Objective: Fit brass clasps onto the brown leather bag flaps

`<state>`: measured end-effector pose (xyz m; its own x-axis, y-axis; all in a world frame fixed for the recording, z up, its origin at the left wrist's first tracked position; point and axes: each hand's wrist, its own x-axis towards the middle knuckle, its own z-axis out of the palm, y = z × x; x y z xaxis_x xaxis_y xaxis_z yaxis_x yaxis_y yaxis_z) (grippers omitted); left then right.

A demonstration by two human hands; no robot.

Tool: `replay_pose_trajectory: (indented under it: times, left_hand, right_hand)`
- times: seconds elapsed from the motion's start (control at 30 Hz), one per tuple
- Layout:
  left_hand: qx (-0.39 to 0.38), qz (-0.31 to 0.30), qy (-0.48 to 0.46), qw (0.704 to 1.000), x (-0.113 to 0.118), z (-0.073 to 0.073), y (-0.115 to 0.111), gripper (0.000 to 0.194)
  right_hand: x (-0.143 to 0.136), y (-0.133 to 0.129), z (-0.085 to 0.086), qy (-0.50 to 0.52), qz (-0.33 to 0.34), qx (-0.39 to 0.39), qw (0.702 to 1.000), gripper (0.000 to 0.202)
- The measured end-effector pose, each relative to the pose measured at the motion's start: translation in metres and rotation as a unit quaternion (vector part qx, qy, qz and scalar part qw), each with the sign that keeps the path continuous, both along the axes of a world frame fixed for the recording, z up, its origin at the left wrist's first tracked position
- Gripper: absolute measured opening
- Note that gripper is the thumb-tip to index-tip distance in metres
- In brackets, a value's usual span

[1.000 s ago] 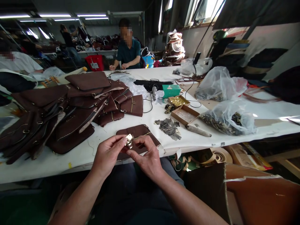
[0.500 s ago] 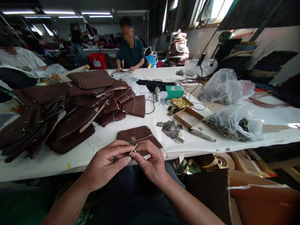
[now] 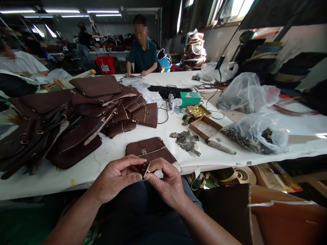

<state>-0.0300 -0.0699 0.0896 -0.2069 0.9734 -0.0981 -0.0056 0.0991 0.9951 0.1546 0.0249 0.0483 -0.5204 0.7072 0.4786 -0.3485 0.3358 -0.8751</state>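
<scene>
Between the fingertips of both hands is a small metal fitting, held just in front of the table edge. My left hand pinches it from the left with thumb and forefinger. From the right, my right hand grips it between thumb and bent fingers. Its exact kind is too small to make out. Just behind the hands lies a flat brown leather bag piece with a zip and a metal clasp. Right of that piece, thin grey metal plates lie in a loose heap.
Brown bag pieces are piled at the left. To the right are an open cardboard box, a box of gold-coloured parts, a green box and a plastic bag of metal parts. A co-worker works across the table.
The fitting has turned in my fingers, from a thin edge-on bar to a wider, darker face. Both hands stay at nearly the same place.
</scene>
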Motion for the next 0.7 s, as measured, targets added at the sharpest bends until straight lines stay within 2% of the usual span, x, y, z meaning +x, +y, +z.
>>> replay_pose_trajectory:
  times: [0.13,0.3,0.4,0.43,0.5,0.53,0.57,0.63,0.7]
  left_hand:
    - [0.007,-0.002,-0.010,1.000,0.001,-0.003,0.003,0.037]
    - [-0.006,-0.008,-0.033,0.999,-0.004,-0.019,0.004,0.035]
    - [-0.020,-0.029,-0.024,0.999,-0.020,-0.034,0.015,0.053]
    - [-0.018,-0.026,0.007,0.999,-0.028,-0.040,0.022,0.060]
    - [-0.018,0.010,0.155,0.988,-0.048,-0.053,0.042,0.066]
    - [-0.031,0.041,0.269,0.962,-0.057,-0.061,0.054,0.065]
    - [-0.052,0.059,0.390,0.917,-0.067,-0.068,0.066,0.064]
    - [-0.076,0.063,0.479,0.872,-0.081,-0.082,0.087,0.064]
    - [-0.086,0.043,0.507,0.857,-0.089,-0.093,0.101,0.056]
  right_hand:
    - [0.002,0.001,-0.001,-0.001,0.011,0.003,1.000,0.012]
    - [0.003,0.004,-0.004,-0.014,0.016,-0.001,1.000,0.012]
    - [-0.004,0.017,-0.010,-0.037,0.022,-0.006,0.999,0.013]
    - [-0.008,0.024,-0.013,-0.050,0.017,-0.010,0.999,0.015]
    - [-0.022,0.045,-0.025,-0.080,-0.005,-0.025,0.996,0.018]
    - [-0.030,0.057,-0.032,-0.095,-0.013,-0.034,0.995,0.019]
    - [-0.039,0.069,-0.040,-0.110,-0.016,-0.042,0.993,0.020]
    - [-0.056,0.090,-0.058,-0.145,-0.011,-0.050,0.988,0.020]
    - [-0.067,0.104,-0.073,-0.185,-0.008,-0.044,0.982,0.018]
